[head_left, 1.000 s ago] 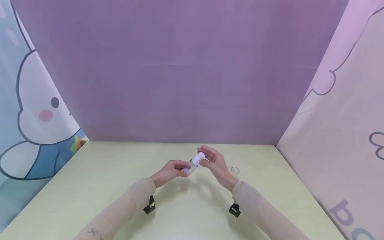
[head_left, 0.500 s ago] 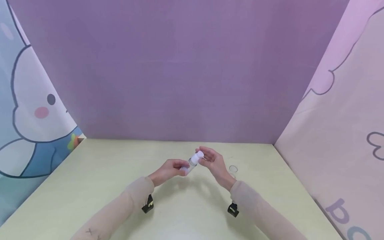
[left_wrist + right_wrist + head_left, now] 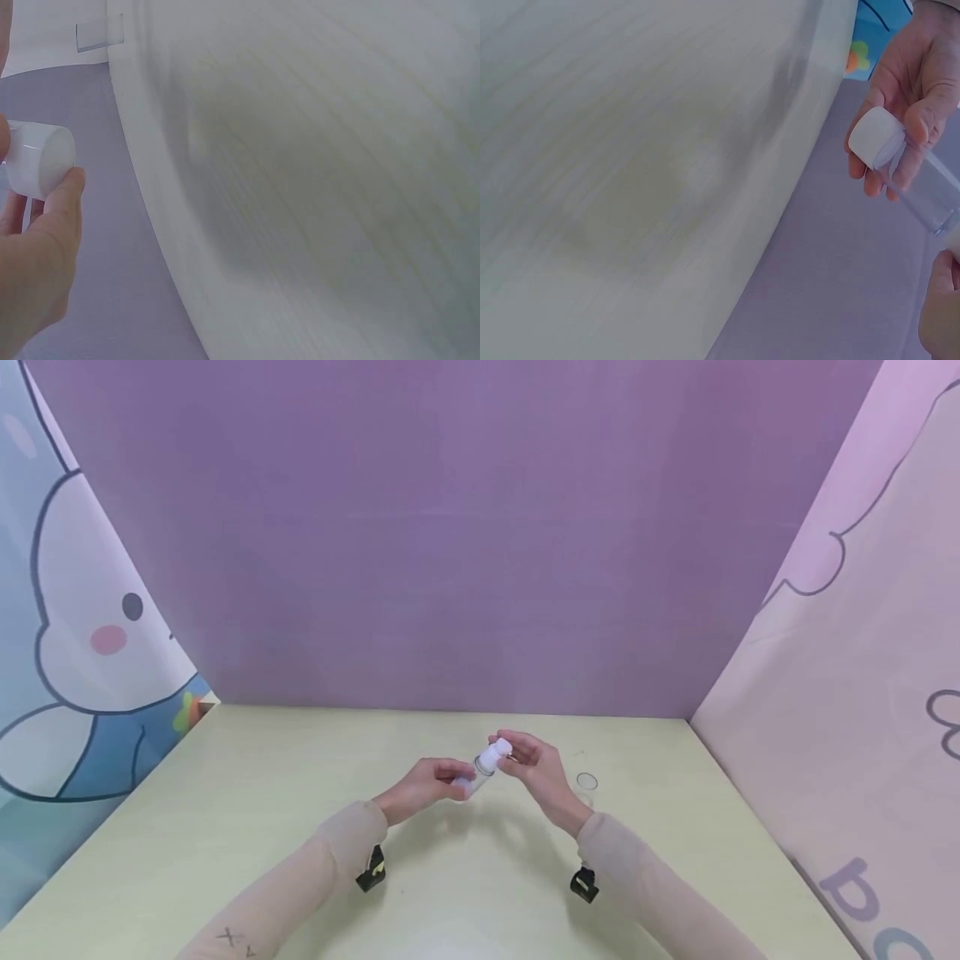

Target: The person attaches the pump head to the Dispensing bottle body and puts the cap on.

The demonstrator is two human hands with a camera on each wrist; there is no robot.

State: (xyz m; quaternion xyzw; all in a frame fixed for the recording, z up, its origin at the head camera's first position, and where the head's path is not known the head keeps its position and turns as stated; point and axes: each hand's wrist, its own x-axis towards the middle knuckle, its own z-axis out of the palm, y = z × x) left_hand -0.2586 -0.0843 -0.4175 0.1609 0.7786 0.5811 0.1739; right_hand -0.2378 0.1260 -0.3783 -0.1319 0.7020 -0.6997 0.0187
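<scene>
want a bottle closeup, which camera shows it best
The right wrist view: the bottle looks large and see-through, though one end is cut off. The head view shows it small, tilted and partly covered; the left wrist view, mainly a white end.

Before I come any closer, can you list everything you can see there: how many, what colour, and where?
Bottle: 1, clear with white ends, tilted between the two hands
Round-rimmed object: 1, transparent, on the table beside the right wrist; too faint to name
Table: 1, pale yellow-green, beneath the hands
Backdrop: 1, purple, behind the table
Left panel: 1, blue and white with a cartoon animal, left side
Right panel: 1, pale pink with outlines and letters, right side
Wrist devices: 2, black, one below each cuff
Sleeves: 2, beige, on both forearms
Left hand: 1, bare, holding the bottle's lower end
Right hand: 1, bare, at the bottle's upper end
</scene>
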